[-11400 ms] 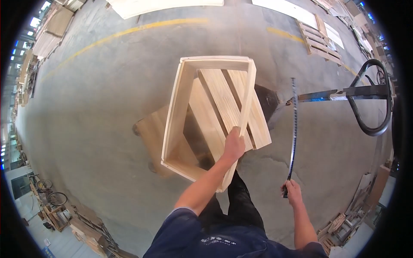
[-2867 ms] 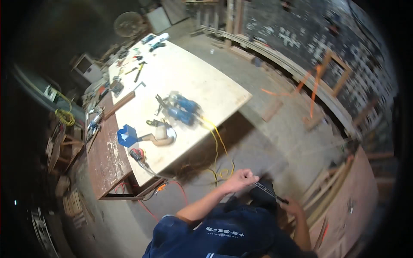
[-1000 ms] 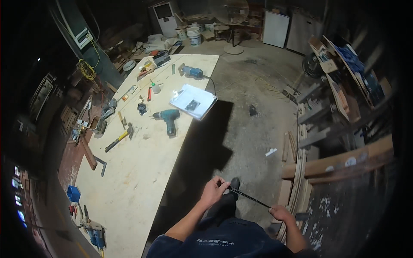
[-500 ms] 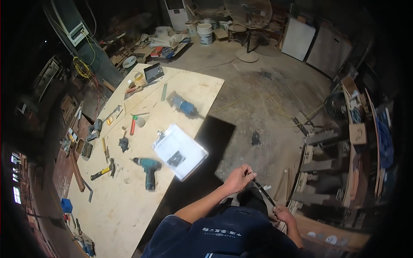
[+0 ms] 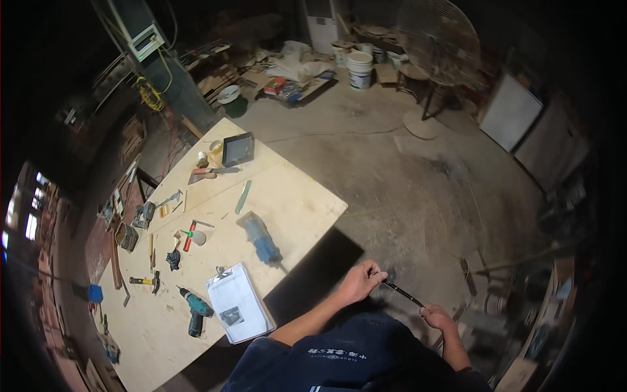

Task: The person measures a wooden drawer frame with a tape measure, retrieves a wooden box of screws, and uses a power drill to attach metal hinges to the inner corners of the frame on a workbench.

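Observation:
In front of my body, past the bench's edge, a narrow black strip with small light marks [image 5: 403, 293] stretches between my hands. My left hand [image 5: 361, 282] is closed in a pinch at its upper left end. Around the lower right end, the fingers of my right hand [image 5: 436, 317] are closed. The strip slopes down to the right; I cannot tell exactly what kind of thing it is. Left of my left forearm, a clipboard with white papers [image 5: 240, 304] lies at the bench's edge, apart from both hands.
On the pale wooden bench [image 5: 287, 189] lie a teal cordless drill [image 5: 196, 310], a blue power tool [image 5: 261, 242], a hammer [image 5: 145, 281], a squeeze bottle [image 5: 196, 238] and a black tray [image 5: 238, 149]. Beyond stand a white bucket [image 5: 360, 70] and a large fan [image 5: 437, 39].
My view has turned to the right, so the bench and its tools sit farther left and lower. Both hands still hold the black strip, which now slopes less steeply.

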Motion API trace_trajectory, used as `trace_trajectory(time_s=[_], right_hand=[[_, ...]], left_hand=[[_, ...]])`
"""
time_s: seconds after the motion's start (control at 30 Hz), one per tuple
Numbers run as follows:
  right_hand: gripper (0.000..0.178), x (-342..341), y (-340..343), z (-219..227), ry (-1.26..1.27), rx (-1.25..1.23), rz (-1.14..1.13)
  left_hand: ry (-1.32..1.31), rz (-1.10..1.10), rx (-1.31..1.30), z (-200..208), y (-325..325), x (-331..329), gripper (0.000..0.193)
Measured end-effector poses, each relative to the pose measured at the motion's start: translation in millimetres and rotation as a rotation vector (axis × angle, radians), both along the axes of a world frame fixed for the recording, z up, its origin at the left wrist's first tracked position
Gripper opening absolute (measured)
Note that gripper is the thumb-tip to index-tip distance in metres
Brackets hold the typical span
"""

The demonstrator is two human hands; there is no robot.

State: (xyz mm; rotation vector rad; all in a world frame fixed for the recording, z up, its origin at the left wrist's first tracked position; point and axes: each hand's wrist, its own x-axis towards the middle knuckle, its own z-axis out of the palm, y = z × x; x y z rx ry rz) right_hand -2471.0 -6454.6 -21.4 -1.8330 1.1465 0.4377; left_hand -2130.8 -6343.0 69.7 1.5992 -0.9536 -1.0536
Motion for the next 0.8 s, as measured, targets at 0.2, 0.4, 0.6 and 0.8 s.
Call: trace_trajectory(time_s=[0.2, 0.4, 0.6, 0.8], right_hand=[[0.033, 63, -181, -27, -0.063, -0.139, 0.186], [0.033, 133, -286, -48, -0.237, -0.136, 0.237], [0.018, 151, -404, -115, -0.203, -0.170, 0.217], [0.019, 181, -507, -154, 0.010, 0.261, -0.063]], left_hand=[[0.075, 0.235, -0.027, -32, -143, 74, 0.026], [0.201, 0.314, -0.055, -62, -273, 146, 0.021], [-0.044, 0.437, -0.324, 3, -396, 241, 0.021], [-0.081, 0.643, -0.584, 96, -465, 334, 0.013]])
